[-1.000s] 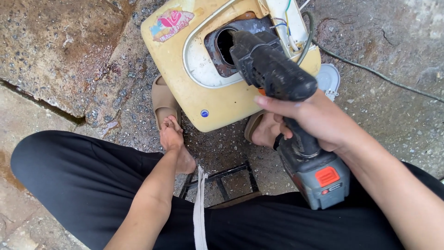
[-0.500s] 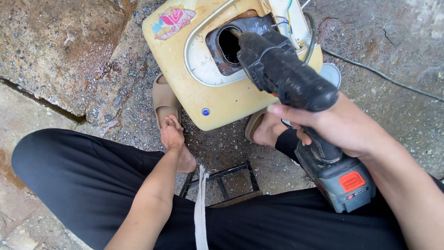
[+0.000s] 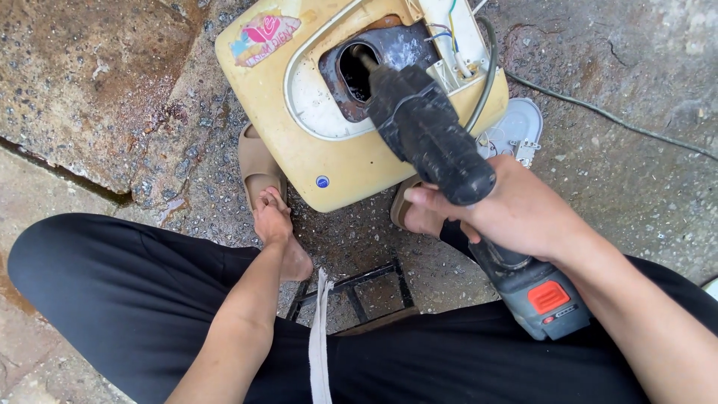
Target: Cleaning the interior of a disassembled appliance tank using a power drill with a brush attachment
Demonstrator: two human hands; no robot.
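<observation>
My right hand [image 3: 516,213] is shut on the grip of a black cordless drill [image 3: 430,135] with a grey battery and a red button [image 3: 550,299]. The drill's bit points into the dark round opening [image 3: 355,71] of a yellow appliance casing [image 3: 329,164] lying on the wet ground. My left hand [image 3: 271,217] reaches down between my legs, its fingertips at the rear edge of a tan sandal [image 3: 258,161]. It is unclear whether that hand grips anything.
Loose coloured wires [image 3: 445,30] show in the casing's white housing. A grey cable [image 3: 598,112] runs off to the right, and a white cover plate [image 3: 516,131] lies beside the casing. A low black metal stool frame [image 3: 359,288] and a white strap [image 3: 320,344] sit under me. A second sandal [image 3: 404,206] is below the casing.
The drill and my right hand swung a little to the right, then back left, with the bit staying at the opening. My left hand has stayed by the sandal.
</observation>
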